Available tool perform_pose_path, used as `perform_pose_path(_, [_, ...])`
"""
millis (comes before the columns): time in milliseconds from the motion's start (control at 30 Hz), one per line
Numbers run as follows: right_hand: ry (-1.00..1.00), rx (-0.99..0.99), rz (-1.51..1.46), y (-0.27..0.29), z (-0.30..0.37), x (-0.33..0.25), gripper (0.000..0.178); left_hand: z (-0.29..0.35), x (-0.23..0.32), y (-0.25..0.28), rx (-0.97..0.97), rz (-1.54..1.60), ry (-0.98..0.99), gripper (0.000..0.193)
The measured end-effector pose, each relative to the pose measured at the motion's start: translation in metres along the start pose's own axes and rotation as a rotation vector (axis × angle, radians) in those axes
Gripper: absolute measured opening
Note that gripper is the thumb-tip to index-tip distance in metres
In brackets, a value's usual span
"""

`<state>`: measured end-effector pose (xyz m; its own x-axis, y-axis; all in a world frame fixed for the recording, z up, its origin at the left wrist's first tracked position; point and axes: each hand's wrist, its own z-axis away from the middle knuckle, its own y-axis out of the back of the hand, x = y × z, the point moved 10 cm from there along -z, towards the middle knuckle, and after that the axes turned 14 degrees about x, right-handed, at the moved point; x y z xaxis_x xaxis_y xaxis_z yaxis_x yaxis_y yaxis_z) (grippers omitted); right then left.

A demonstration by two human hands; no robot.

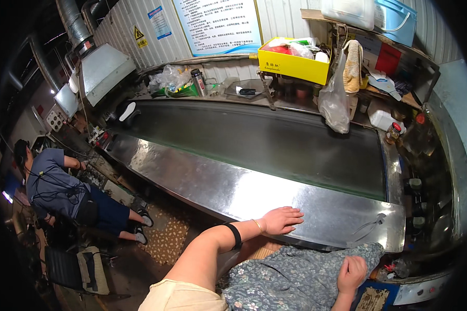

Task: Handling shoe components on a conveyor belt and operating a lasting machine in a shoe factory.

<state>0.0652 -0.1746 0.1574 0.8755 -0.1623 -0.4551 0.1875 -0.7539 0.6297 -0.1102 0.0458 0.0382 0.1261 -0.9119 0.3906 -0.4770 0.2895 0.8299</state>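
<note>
My left hand [281, 221] lies palm down, fingers stretched out, on the shiny metal ledge [213, 176] along the near side of a dark conveyor belt [254, 140]. My right hand [351, 273] is over the floral apron [285, 274] on my lap. Its fingers are curled closed, and anything inside them is hidden. Near the ledge's right end lies a thin, dark-edged metal tool [371, 224], too unclear to name. At the belt's far left end sits a dark shoe [127, 111] with a white insole, well away from both hands.
Behind the belt, a shelf holds a yellow box [294, 60] of small goods, a thermos bottle [198, 83] and a hanging plastic bag [336, 98]. A red-lidded jar [393, 132] stands at the right. On the left, a co-worker [62, 186] stands near a chair [78, 269].
</note>
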Motion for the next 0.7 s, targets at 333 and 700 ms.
perform_pose_path(333, [0.020,0.021,0.007,0.004,0.000,-0.001,0.009,-0.003,0.004,0.001,0.007,-0.014,-0.020,0.042])
perform_pose_path(700, [0.037,0.027,-0.021,0.009,0.000,-0.008,0.010,-0.003,0.003,0.000,-0.005,-0.029,-0.012,0.042])
